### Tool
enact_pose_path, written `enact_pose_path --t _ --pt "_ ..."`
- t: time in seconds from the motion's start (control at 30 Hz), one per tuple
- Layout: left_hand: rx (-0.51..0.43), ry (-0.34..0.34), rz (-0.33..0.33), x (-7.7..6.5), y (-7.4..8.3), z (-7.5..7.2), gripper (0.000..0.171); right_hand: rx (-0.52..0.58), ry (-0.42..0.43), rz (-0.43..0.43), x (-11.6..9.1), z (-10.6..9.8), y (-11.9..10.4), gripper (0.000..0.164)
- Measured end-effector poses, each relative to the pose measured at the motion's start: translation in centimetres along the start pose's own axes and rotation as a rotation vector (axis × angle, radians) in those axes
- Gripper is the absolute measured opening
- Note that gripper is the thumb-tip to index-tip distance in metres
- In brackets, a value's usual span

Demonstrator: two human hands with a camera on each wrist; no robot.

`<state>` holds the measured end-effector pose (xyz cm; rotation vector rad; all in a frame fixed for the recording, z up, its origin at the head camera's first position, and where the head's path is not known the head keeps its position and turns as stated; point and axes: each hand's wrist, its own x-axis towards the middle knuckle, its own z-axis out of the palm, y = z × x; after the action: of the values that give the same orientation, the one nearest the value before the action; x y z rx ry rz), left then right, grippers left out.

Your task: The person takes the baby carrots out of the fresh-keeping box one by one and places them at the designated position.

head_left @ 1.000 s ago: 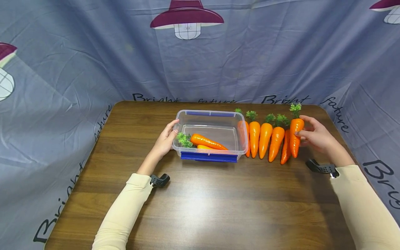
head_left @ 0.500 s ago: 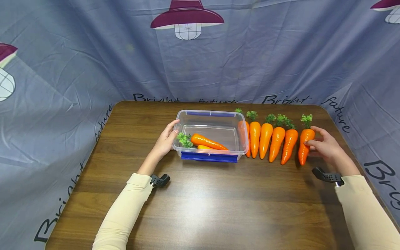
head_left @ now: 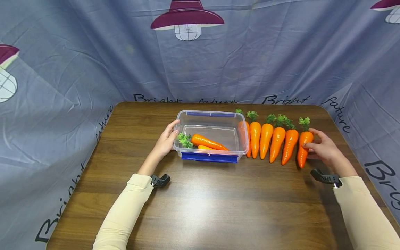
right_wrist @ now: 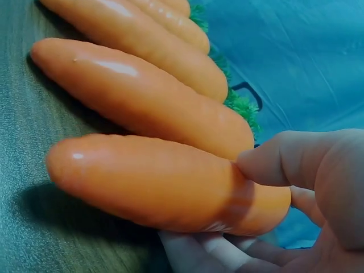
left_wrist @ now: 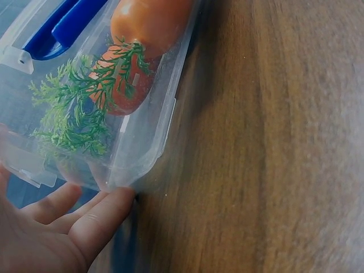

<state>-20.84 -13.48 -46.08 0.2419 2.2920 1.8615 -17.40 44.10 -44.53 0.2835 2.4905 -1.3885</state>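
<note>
My right hand [head_left: 326, 149] holds the rightmost toy carrot [head_left: 303, 147], thumb on its upper side and fingers beneath in the right wrist view. That carrot [right_wrist: 153, 182] lies with its green top away from me, close over the wood. To its left runs a row of several more orange carrots [head_left: 289, 147], side by side. My left hand [head_left: 165, 140] rests against the left end of a clear plastic box [head_left: 210, 113], fingertips at its wall. Inside the box are an orange carrot [head_left: 207, 141] and a yellower one mostly hidden behind the front wall.
The box has blue latches [head_left: 209, 157] along its long sides and stands on a brown wooden table [head_left: 200, 208]. A blue-grey curtain [head_left: 125, 62] hangs right behind the table. The box's right end overlaps the row's leftmost carrot in the head view.
My right hand has moved right and toward me with its carrot, lowering it beside the row and away from the neighbouring carrot. The left hand and the box have stayed put.
</note>
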Motion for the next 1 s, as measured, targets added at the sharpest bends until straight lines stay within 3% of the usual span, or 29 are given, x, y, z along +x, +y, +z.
enact_pose_path --t 0.27,0.67,1.0 --pt "-0.001 0.000 -0.003 -0.02 0.10 0.05 0.050 -0.071 0.034 0.014 -0.07 0.62 -0.37 0.089" --pt "-0.002 -0.004 0.003 -0.02 0.19 -0.06 0.050 -0.055 0.083 0.070 -0.31 0.63 -0.74 0.085" --pt "-0.006 -0.004 -0.012 0.02 -0.02 -0.13 0.050 -0.080 0.223 0.060 -0.65 0.05 -0.56 0.077"
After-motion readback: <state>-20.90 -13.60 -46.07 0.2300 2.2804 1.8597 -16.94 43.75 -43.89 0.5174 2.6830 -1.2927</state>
